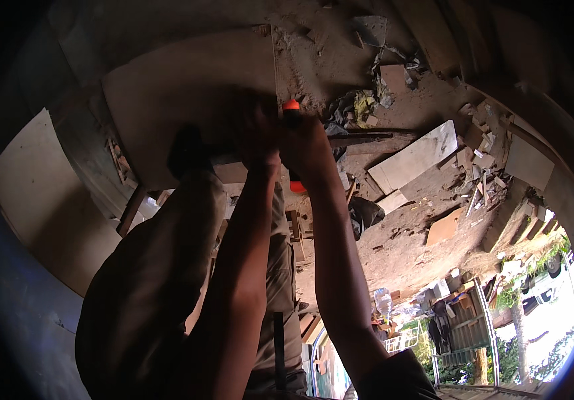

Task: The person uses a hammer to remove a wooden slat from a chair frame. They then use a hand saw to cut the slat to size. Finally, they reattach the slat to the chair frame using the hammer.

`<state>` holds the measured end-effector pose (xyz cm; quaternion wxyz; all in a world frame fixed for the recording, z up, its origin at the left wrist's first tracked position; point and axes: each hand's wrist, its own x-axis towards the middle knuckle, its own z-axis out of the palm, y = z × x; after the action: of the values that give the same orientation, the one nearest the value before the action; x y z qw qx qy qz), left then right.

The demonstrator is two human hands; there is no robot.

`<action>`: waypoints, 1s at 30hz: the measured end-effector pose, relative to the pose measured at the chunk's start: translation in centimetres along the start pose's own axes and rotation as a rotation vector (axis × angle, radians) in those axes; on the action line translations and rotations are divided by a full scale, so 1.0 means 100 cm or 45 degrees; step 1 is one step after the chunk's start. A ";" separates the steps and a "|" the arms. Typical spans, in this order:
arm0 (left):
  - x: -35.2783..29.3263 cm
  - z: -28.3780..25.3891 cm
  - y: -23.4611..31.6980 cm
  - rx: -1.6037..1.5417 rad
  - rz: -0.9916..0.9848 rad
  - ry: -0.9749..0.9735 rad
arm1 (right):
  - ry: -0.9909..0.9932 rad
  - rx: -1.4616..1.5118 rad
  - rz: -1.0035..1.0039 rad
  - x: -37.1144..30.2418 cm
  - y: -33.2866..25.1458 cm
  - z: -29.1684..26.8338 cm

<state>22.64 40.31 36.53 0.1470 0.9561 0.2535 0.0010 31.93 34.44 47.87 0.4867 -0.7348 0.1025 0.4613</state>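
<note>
My right hand (305,147) is closed around a black handle with orange ends (291,105). One orange end shows above the fist and the other below it; the rest of the tool is hidden, so its kind is unclear. Close beside it on the left, my left hand (260,143) is at the right edge of a large brown board (193,73). Deep shadow hides its fingers. My left leg is bent forward, with a dark shoe (190,152) against the board's near part.
A pale plank (413,159) lies on the dirt floor at right, among scattered wood offcuts (483,150) and crumpled wrappings (360,107). Another pale board (40,200) leans at left. Dark timber strips (367,137) lie just right of my hands. A metal-framed rack (463,327) stands near the bright opening.
</note>
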 end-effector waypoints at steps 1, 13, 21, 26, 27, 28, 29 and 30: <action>-0.004 -0.003 -0.001 0.035 0.018 -0.030 | 0.010 0.021 -0.067 -0.003 0.004 -0.001; 0.006 -0.010 -0.009 0.091 -0.043 0.005 | 0.292 -0.041 0.078 -0.205 0.068 0.000; 0.006 -0.005 0.009 -0.121 -0.238 0.008 | 0.516 0.014 0.215 -0.252 0.030 -0.001; 0.005 -0.004 -0.002 -0.135 -0.246 0.016 | 0.477 -0.122 0.181 -0.203 0.050 0.005; 0.006 -0.001 -0.003 -0.158 -0.236 0.020 | 0.487 -0.152 0.230 -0.212 0.045 0.004; 0.003 -0.001 -0.004 -0.181 -0.226 0.023 | 0.437 -0.236 0.274 -0.225 0.053 0.003; -0.004 -0.007 -0.003 -0.164 -0.253 0.009 | 0.374 -0.327 0.305 -0.241 0.059 -0.002; -0.003 -0.009 -0.004 -0.154 -0.261 0.024 | 0.392 -0.319 0.213 -0.255 0.056 -0.003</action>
<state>22.12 40.81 37.29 0.2015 0.9145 0.3507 0.0104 14.65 23.76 64.31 0.3302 -0.8402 0.1781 0.3915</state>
